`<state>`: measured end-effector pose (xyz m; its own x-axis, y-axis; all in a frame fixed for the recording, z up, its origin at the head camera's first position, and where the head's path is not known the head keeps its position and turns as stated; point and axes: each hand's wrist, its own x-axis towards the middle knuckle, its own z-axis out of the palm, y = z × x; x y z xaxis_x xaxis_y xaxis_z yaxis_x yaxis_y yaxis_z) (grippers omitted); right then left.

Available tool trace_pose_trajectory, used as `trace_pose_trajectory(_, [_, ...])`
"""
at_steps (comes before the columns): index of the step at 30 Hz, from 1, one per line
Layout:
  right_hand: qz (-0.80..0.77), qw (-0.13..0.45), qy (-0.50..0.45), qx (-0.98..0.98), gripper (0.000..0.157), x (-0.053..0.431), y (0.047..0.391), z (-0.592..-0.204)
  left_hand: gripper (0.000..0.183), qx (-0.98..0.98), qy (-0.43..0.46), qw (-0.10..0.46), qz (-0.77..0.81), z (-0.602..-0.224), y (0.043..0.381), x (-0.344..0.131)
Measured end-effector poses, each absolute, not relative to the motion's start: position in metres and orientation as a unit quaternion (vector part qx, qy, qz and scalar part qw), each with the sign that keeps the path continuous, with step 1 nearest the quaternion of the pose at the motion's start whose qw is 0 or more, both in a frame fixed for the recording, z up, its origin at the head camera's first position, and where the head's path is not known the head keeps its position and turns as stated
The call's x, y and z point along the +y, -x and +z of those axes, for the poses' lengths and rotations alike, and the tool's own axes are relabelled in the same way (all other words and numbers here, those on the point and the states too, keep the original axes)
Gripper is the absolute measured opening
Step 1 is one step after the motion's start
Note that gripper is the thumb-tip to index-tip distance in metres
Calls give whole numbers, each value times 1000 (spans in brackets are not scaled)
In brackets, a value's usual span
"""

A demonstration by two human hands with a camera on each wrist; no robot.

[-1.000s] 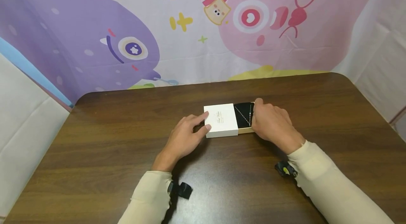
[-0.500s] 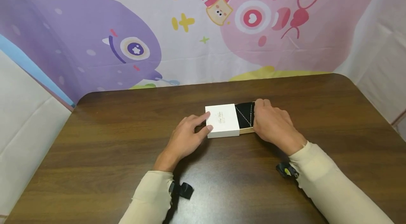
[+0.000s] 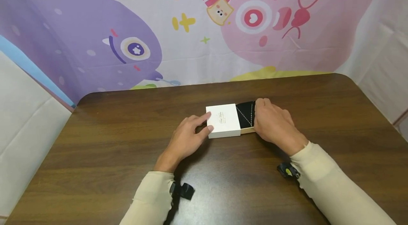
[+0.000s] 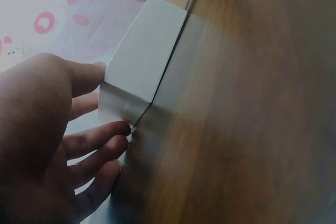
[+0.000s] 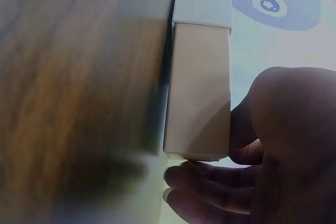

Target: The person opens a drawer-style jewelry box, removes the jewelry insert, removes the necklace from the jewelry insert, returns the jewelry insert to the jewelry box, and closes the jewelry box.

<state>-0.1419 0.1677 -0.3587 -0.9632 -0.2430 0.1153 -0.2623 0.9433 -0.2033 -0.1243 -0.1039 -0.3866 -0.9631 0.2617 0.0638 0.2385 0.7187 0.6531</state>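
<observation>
On the brown table lies a small jewelry box with a white sleeve (image 3: pixel 223 121) bearing gold lettering. Its drawer (image 5: pixel 199 87), tan on the side, sticks partly out of the sleeve's right end. Across the black padding (image 3: pixel 243 115) in the drawer runs a thin, light chain. My left hand (image 3: pixel 186 136) touches the sleeve's left end, thumb and index finger at its top edge and the other fingers loosely extended near the end face. My right hand (image 3: pixel 275 122) holds the drawer's outer end, thumb along the top and fingers bent behind it. The chain's remainder is hidden.
A cartoon-printed cloth (image 3: pixel 191 55) hangs behind the table (image 3: pixel 111 140), with pale panels on both sides. A dark strap device (image 3: pixel 186 191) sits at the left wrist, another (image 3: pixel 287 170) at the right.
The right hand has shifted very slightly toward the sleeve, and the exposed black padding looks a touch narrower. The left hand stays at the sleeve's end.
</observation>
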Motion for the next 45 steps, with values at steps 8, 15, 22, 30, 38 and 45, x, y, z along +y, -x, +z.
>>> trace_pose_trajectory(8, [108, 93, -149, -978, 6, 168, 140, -358, 48, 928, -138, 15, 346, -387, 125, -104])
trace_pose_trajectory(15, [119, 124, -161, -972, 11, 166, 141, -359, 48, 928, -138, 16, 347, -387, 125, -104])
trace_pose_trajectory(22, [123, 139, -171, -968, 11, 166, 141, -360, 48, 929, -137, 17, 344, -387, 124, -105])
trace_pose_trajectory(30, [122, 127, -179, -968, 10, 166, 141, -358, 48, 929, -138, 15, 343, -388, 125, -105])
trace_pose_trajectory(38, [140, 116, -176, -967, 7, 165, 141, -356, 48, 930, -137, 12, 341, -387, 125, -105])
trace_pose_trajectory(45, [190, 111, -163, -962, 9, 165, 141, -354, 48, 931, -135, 15, 340, -386, 125, -105])
